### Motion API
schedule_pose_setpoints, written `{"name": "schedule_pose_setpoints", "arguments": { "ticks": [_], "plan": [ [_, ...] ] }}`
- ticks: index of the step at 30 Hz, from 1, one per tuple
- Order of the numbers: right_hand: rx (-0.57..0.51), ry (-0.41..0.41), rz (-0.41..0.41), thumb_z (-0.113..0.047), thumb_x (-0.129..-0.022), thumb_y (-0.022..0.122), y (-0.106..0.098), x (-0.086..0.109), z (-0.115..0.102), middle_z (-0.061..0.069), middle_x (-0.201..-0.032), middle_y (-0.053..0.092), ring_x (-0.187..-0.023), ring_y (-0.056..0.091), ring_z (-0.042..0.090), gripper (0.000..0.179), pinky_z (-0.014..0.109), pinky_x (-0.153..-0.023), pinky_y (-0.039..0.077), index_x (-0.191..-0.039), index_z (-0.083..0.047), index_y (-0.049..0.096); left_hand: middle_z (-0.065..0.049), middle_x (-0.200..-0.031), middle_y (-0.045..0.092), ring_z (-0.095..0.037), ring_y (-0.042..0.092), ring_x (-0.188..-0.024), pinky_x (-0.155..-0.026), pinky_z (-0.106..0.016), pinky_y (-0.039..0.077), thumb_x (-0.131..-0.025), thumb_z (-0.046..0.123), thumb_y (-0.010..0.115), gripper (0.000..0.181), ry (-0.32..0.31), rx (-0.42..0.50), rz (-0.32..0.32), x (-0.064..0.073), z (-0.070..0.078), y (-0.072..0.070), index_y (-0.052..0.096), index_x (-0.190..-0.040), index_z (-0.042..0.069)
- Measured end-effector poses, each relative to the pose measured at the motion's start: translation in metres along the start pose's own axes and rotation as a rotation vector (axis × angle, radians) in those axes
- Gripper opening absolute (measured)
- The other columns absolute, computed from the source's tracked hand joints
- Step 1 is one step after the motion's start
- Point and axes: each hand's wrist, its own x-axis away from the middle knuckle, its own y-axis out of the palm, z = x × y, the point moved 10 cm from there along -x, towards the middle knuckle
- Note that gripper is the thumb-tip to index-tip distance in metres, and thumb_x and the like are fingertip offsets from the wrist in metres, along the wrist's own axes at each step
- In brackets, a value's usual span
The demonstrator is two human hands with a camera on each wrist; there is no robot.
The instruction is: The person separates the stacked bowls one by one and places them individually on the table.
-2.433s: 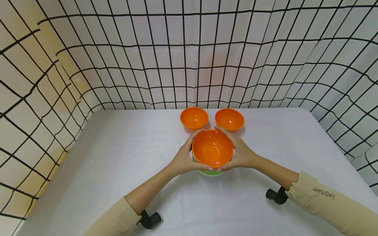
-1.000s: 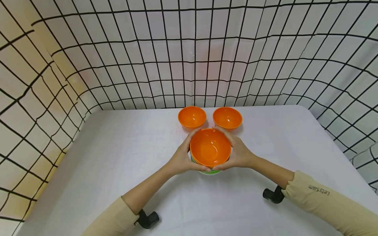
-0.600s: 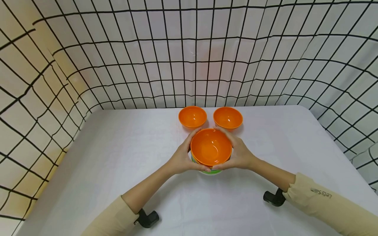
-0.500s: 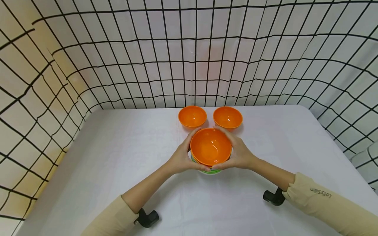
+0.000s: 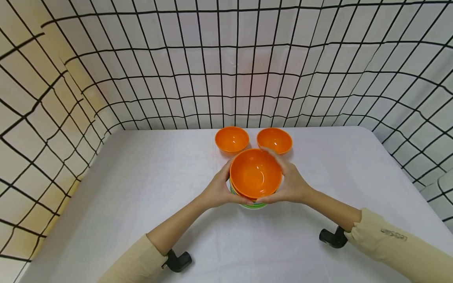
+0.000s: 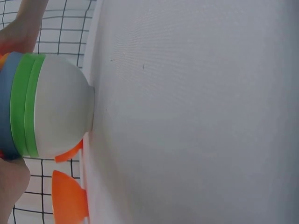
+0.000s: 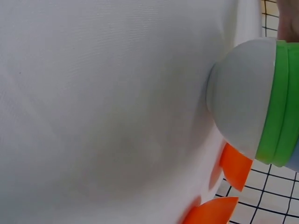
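Near the middle of the table, an orange bowl [image 5: 256, 173] tops a nested stack of bowls. My left hand [image 5: 217, 190] holds its left side, thumb along the near rim. On the opposite side my right hand [image 5: 293, 184] grips the rim, its far fingers blurred. Below the orange, the left wrist view shows a blue band [image 6: 9, 107], green bands [image 6: 21, 107] and a rounded white underside [image 6: 63, 107] whose foot meets the tablecloth. The right wrist view gives the same white underside [image 7: 245, 93] from the other side.
Behind the stack, two more orange bowls stand side by side, one left [image 5: 231, 140] and one right [image 5: 274, 141]. White cloth covers the table [image 5: 159, 169]. A black grid [image 5: 237, 74] on pale walls rises at the back and both sides.
The top orange bowl has risen slightly and shifted right, tilting a little over the stack. My right hand has moved right and up with it; my left hand stays almost in place.
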Motion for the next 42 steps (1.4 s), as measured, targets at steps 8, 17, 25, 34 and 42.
{"name": "schedule_pose_setpoints", "arguments": {
  "ticks": [8, 17, 25, 34, 42],
  "plan": [
    [-0.022, -0.029, 0.011, -0.002, -0.044, 0.090, -0.012, -0.005, -0.039, 0.023, -0.130, 0.046, -0.113, 0.047, 0.030, 0.110, 0.022, -0.093, 0.045, -0.135, 0.010, 0.030, -0.004, -0.139, 0.042, -0.016, 0.041, -0.125, -0.104, -0.034, 0.037, -0.059, -0.002, 0.084, 0.100, -0.016, -0.005, 0.011, 0.001, 0.003, -0.002, 0.029, -0.141, 0.010],
    [-0.024, 0.022, 0.028, 0.004, -0.046, 0.086, -0.016, -0.003, -0.039, 0.026, -0.127, 0.047, -0.113, 0.049, 0.022, 0.105, 0.019, -0.091, 0.045, -0.134, 0.013, 0.029, -0.005, -0.139, 0.042, -0.018, 0.042, -0.124, -0.105, -0.033, 0.036, -0.056, -0.001, 0.086, 0.103, 0.014, -0.009, 0.010, 0.001, 0.006, -0.001, 0.029, -0.141, 0.009],
    [-0.059, 0.025, 0.054, 0.005, -0.046, 0.086, -0.024, 0.000, -0.028, 0.023, -0.127, 0.047, -0.111, 0.049, 0.015, 0.106, 0.019, -0.087, 0.048, -0.136, 0.009, 0.029, -0.002, -0.141, 0.039, -0.016, 0.040, -0.127, -0.107, -0.034, 0.034, -0.057, 0.003, 0.087, 0.107, 0.020, -0.038, 0.003, 0.000, -0.005, 0.000, 0.025, -0.144, 0.012],
    [-0.090, 0.063, 0.096, 0.000, -0.050, 0.087, -0.034, 0.010, 0.004, 0.013, -0.128, 0.047, -0.110, 0.048, 0.010, 0.108, 0.021, -0.081, 0.051, -0.141, -0.007, 0.030, 0.009, -0.142, 0.036, -0.011, 0.037, -0.128, -0.108, -0.032, 0.032, -0.056, 0.015, 0.089, 0.111, -0.007, -0.084, 0.015, -0.001, -0.033, -0.001, 0.023, -0.144, 0.021],
    [-0.071, 0.050, 0.161, 0.011, -0.047, 0.083, -0.055, 0.012, -0.003, 0.015, -0.132, 0.044, -0.112, 0.046, 0.006, 0.109, 0.014, -0.082, 0.049, -0.141, -0.001, 0.029, 0.009, -0.142, 0.036, -0.010, 0.037, -0.129, -0.108, -0.031, 0.032, -0.056, 0.017, 0.089, 0.112, -0.027, -0.096, 0.016, 0.000, -0.034, -0.002, 0.022, -0.146, 0.017]
  ]
}}
